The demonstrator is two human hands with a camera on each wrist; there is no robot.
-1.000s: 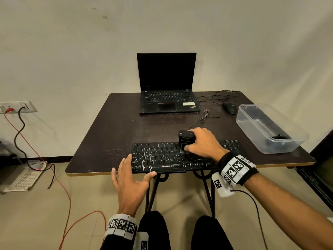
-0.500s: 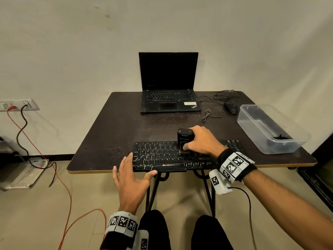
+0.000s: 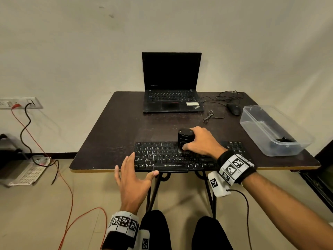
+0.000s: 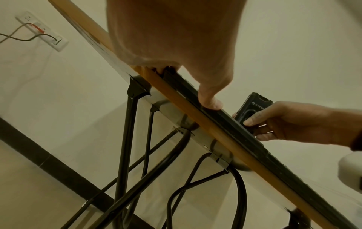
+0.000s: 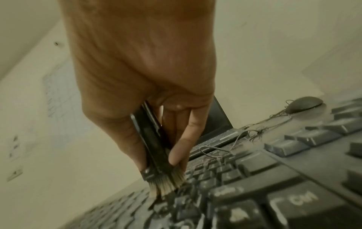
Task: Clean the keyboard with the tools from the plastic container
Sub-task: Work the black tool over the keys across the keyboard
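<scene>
Right hand [image 3: 200,141] reaches forward over the keyboard [image 3: 162,156], fingers [image 5: 182,148] and thumb curled in a grip round the black brush [image 5: 154,148], held upright, bristles down on the keys. Right forearm comes in from lower right, marker band on wrist. Left hand [image 3: 133,179] flat, fingers spread and straight, at the near edge of the tabletop [image 3: 111,138]; thumb [image 4: 209,99] touches the keyboard's front edge. Left wrist also banded.

Keyboard [image 3: 180,156] at table's [image 3: 115,134] near edge, laptop [image 3: 172,98] behind, plastic container [image 3: 270,130] right.
</scene>
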